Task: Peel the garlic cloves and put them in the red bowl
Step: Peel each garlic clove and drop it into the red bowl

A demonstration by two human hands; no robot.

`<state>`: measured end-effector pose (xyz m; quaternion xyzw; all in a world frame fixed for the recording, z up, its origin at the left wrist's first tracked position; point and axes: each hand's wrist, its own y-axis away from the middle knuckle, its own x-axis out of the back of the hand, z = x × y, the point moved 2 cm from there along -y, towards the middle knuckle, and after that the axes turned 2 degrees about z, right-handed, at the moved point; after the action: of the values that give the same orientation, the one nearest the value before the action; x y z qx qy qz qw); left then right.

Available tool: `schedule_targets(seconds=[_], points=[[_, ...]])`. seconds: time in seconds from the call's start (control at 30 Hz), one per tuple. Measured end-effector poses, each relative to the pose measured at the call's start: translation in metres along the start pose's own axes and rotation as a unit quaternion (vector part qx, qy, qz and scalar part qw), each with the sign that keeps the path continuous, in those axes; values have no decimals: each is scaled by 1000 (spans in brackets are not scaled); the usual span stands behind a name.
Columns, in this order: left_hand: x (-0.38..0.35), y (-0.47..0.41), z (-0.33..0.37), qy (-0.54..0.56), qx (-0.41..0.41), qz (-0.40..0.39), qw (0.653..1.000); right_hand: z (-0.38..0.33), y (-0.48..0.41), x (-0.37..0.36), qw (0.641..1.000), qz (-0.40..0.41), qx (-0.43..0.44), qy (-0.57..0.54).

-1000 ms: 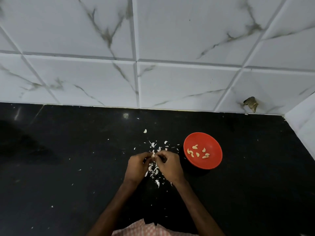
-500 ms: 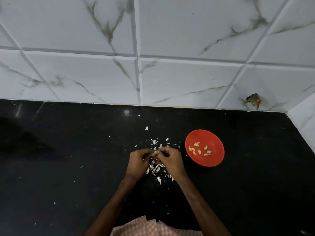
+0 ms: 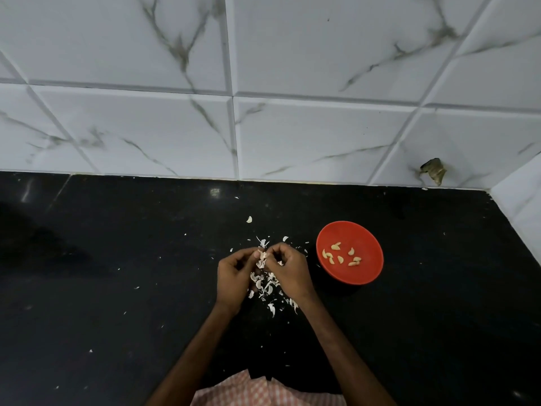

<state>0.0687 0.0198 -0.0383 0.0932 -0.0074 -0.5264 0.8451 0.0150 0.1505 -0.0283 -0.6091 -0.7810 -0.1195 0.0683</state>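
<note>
Several peeled cloves [image 3: 341, 256] in red bowl [image 3: 369, 238]. Left of bowl, left hand [image 3: 234, 273], right hand [image 3: 289, 271] pinch one clove [image 3: 262, 255], skin partly on.

Nothing here can be read. No lettering, label, brand or number shows on the red bowl [image 3: 367, 240], on the black worktop [image 3: 117, 288] or on the marbled wall tiles [image 3: 322, 136] behind it.
</note>
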Motion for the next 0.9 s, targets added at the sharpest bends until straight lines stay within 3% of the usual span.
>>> schedule_targets(seconds=[0.23,0.4,0.57,0.8,0.9], points=[[-3,-1,-1,54,45,33,997,1,1,-3,997,0,-51,-51],[-5,1,-4,60,66,53,995,-2,1,-3,999,-32,-34,7],[5,-8,1,96,71,132,984,3,4,0,997,-39,-24,55],[0,-2,5,89,55,116,988,11,-2,6,983,6,11,182],[2,-3,6,68,36,116,990,15,-4,6,981,-33,21,190]])
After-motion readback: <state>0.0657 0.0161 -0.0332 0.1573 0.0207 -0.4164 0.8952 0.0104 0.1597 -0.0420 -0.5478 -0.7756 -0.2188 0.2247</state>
